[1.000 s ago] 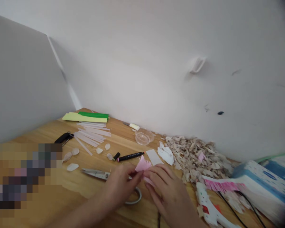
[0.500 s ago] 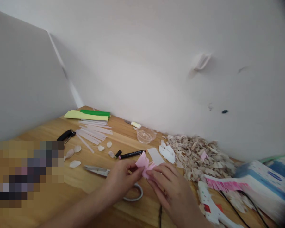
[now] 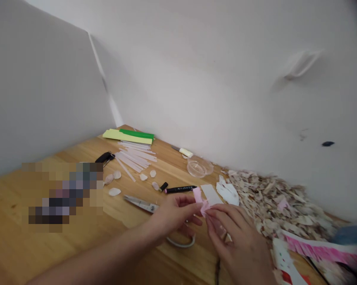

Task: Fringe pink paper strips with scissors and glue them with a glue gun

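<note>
A small piece of fringed pink paper [image 3: 200, 199] is pinched between both my hands just above the wooden table [image 3: 77, 253]. My left hand [image 3: 174, 215] grips its left side with thumb and fingers closed. My right hand [image 3: 240, 241] pinches its right side from below. Under my left hand lie scissors [image 3: 142, 203], their white handle loop [image 3: 181, 242] showing beneath my wrist. A black marker [image 3: 180, 189] with its cap off lies just behind the paper.
A heap of paper scraps [image 3: 273, 194] fills the back right. A pink fringed strip [image 3: 321, 250] lies at the right. Clear glue sticks [image 3: 135, 156], green and yellow sheets [image 3: 127, 135], a clear dish [image 3: 199, 167], a white card [image 3: 211, 194] and several petal shapes lie behind.
The view has swung so everything sits further right and lower. My hands have folded the pink paper smaller, and it now shows less fringe between my fingers.
</note>
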The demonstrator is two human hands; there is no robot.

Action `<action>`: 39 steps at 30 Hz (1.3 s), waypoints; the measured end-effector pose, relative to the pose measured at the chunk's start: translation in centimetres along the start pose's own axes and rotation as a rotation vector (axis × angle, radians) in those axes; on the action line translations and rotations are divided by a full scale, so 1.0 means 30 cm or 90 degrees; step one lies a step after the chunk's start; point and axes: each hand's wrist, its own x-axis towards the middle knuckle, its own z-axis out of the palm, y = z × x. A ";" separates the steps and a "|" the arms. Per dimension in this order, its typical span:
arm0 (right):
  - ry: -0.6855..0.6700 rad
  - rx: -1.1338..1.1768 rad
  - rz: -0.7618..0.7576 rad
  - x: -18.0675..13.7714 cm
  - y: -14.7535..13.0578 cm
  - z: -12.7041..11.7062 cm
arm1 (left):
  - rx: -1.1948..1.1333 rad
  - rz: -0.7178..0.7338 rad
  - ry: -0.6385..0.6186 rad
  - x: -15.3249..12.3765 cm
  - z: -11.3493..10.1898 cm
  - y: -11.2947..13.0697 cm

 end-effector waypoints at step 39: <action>-0.330 0.726 0.528 0.048 0.059 -0.093 | 0.080 -0.002 -0.156 -0.005 -0.054 0.046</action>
